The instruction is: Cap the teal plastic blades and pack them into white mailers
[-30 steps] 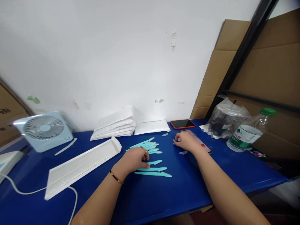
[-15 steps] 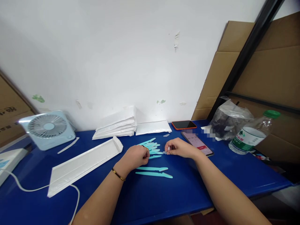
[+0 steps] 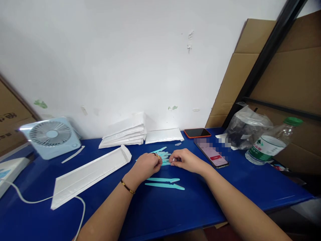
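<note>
My left hand (image 3: 149, 164) is closed around a turquoise eyebrow razor (image 3: 165, 163), whose far end points right. At that end, my right hand (image 3: 182, 158) is pinched on a small clear cap, mostly hidden by the fingers. A pile of turquoise eyebrow razors (image 3: 163, 154) lies just behind and between the hands. Two more razors, an upper one (image 3: 163, 180) and a lower one (image 3: 164, 185), lie side by side in front. A loose clear cap (image 3: 178, 144) rests behind my right hand.
An open white padded mailer (image 3: 90, 177) lies left, near a white cable (image 3: 32, 203) and a blue fan (image 3: 52, 135). Stacked mailers (image 3: 122, 136) and a single mailer (image 3: 164, 136) stand by the wall. Right are two phones (image 3: 197, 133) (image 3: 213, 154) and a water bottle (image 3: 267, 144).
My right hand has moved left, bringing its fingertips to the end of the razor in my left hand. The left hand has shifted slightly right.
</note>
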Demonstrator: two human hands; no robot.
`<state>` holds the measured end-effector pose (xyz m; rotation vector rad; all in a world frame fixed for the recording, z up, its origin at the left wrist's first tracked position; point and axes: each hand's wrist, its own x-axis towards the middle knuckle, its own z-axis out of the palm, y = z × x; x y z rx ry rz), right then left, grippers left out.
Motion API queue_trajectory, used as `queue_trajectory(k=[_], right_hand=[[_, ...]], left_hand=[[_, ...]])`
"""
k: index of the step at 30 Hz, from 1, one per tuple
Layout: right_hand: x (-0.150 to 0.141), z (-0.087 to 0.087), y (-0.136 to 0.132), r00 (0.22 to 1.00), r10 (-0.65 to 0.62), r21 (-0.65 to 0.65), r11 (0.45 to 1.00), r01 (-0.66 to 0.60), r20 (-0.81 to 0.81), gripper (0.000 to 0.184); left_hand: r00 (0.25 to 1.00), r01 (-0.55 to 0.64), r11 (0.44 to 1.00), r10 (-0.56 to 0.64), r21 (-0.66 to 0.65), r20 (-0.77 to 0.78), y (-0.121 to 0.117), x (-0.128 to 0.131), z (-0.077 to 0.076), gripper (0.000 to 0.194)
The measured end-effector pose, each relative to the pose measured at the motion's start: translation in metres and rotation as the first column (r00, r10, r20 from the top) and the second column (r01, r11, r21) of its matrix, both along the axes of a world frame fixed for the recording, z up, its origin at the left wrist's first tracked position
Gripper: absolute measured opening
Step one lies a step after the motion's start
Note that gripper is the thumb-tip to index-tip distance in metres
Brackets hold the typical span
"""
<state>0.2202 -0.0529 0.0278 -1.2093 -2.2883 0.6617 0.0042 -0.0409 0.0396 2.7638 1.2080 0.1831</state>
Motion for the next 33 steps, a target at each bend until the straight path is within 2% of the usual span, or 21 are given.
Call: queue_trajectory(k=[3, 5, 7, 9, 12, 15, 19, 23, 25, 28, 33], right_hand=[[0.015, 0.011, 0.0, 0.995, -0.097, 0.073, 0.992, 0.1, -0.035, 0.019], [0.035, 0.017, 0.001, 0.985, -0.173, 0.095, 0.981, 0.17, 0.022, 0.019], [0.059, 0.018, 0.003, 0.963, -0.221, 0.024, 0.975, 0.22, 0.153, 0.016], [0.078, 0.014, 0.005, 0.926, -0.233, -0.116, 0.954, 0.277, 0.298, 0.02], [0.09, 0.005, 0.008, 0.87, -0.221, -0.24, 0.905, 0.351, 0.44, 0.017], [0.08, 0.002, 0.008, 0.888, -0.176, -0.261, 0.916, 0.306, 0.426, 0.009], [0.05, 0.007, 0.003, 0.962, -0.052, -0.263, 0.957, 0.125, 0.268, 0.008], [0.03, 0.008, -0.002, 0.98, 0.053, -0.195, 0.981, -0.015, 0.193, 0.007], [0.028, 0.007, -0.002, 0.976, 0.068, -0.172, 0.985, -0.032, 0.207, 0.007], [0.031, 0.005, -0.001, 0.969, 0.043, -0.151, 0.989, -0.006, 0.245, 0.006], [0.037, 0.002, 0.002, 0.955, -0.004, -0.058, 0.998, 0.023, 0.296, 0.004]], left_hand=[[0.99, -0.086, 0.996, 0.082, 0.03, 0.113, 0.002, -0.002, 0.002, 0.023], [0.986, -0.064, 0.997, 0.069, -0.041, 0.149, 0.001, -0.005, 0.004, 0.025], [0.993, 0.039, 0.985, -0.02, -0.166, 0.117, -0.002, -0.007, 0.004, 0.02], [0.991, 0.128, 0.954, -0.11, -0.272, 0.08, -0.004, -0.008, 0.003, 0.019], [0.991, 0.13, 0.941, -0.121, -0.313, 0.05, -0.006, -0.006, -0.001, 0.012], [0.996, 0.089, 0.965, -0.086, -0.249, 0.021, -0.004, -0.004, -0.005, 0.009], [0.998, 0.05, 0.991, -0.055, -0.126, -0.041, -0.001, -0.002, -0.009, 0.011], [0.997, 0.05, 0.997, -0.053, -0.059, -0.051, -0.004, -0.002, -0.01, 0.014], [0.996, 0.083, 0.994, -0.084, -0.077, -0.022, -0.005, -0.003, -0.009, 0.011], [0.991, 0.133, 0.983, -0.135, -0.125, -0.006, -0.005, -0.004, -0.008, 0.02], [0.993, 0.104, 0.991, -0.108, -0.086, -0.043, -0.004, -0.002, -0.01, 0.01]])
